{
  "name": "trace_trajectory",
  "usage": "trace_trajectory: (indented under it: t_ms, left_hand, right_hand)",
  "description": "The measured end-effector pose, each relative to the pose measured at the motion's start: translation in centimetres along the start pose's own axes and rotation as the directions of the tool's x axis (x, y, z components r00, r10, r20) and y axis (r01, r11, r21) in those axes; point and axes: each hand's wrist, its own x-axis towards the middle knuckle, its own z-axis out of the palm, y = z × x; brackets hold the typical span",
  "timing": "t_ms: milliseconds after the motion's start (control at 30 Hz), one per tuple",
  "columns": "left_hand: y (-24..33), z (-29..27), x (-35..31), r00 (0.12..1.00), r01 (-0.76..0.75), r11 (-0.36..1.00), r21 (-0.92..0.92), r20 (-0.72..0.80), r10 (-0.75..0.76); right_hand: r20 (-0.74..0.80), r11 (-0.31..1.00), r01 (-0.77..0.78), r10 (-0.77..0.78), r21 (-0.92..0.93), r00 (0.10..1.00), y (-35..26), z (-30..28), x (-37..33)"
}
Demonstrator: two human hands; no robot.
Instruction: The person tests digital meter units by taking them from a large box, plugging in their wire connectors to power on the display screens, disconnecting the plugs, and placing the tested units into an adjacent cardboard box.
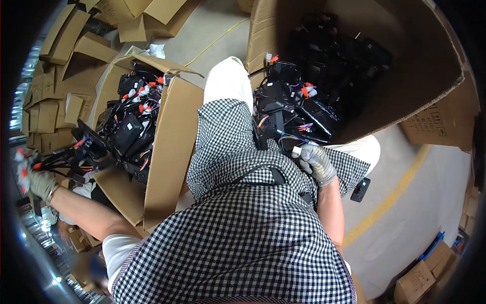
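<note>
Nearest the camera is the person's checked shirt [238, 238], filling the lower middle of the view, with pale trousers [229, 81] running up from it between two cartons.

The right hand [318, 163], in a grey glove, sits just past the shirt's edge at the mouth of the big tilted cardboard box [425, 55]. Its fingers are curled shut around a small white connector [296, 151] on the end of a coloured wire bundle [287, 138] — the bundle leads up into a black electronic module [276, 109] at the front of the box's pile. A small black part [360, 189] lies on the floor just beside the right forearm.

The left hand [41, 183], also gloved in grey, is stretched far out to the left edge. It is closed on a bunch of black cables with red and white plugs [53, 159]; the cables run toward a black module [90, 141] at the rim of the open carton on the left [169, 147]. That carton holds more black modules [132, 117] with red-tipped leads.

Farther off, flattened cardboard [55, 86] lies heaped at the upper left, and a yellow floor line [400, 187] crosses the grey concrete on the right — small boxes [420, 281] stand at the lower right corner.
</note>
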Motion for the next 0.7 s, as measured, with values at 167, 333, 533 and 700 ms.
trace_trajectory:
  t_ms: [167,333,533,700]
  left_hand:
    - [0.1,11.2,-10.2,0.923,0.221,0.899,0.379,0.216,-0.318]
    - [9.9,9.7,-14.5,0.687,0.352,0.872,-0.340,0.727,0.006]
    - [25.4,2.5,-9.7,0.166,0.502,0.857,-0.119,0.985,0.040]
    - [38.9,-5.5,1.5,0.862,0.415,0.572,-0.707,0.508,0.002]
  right_hand:
    - [0.021,1.000,-0.023,0.022,0.016,1.000,-0.3,0.2,0.9]
    - [-0.069,0.997,-0.059,0.062,0.048,0.996,-0.2,0.3,0.6]
    - [-0.061,0.994,-0.072,0.077,0.084,0.995,0.4,-0.1,1.2]
    - [-0.129,0.991,-0.105,0.115,0.088,0.985,0.2,0.0,1.8]
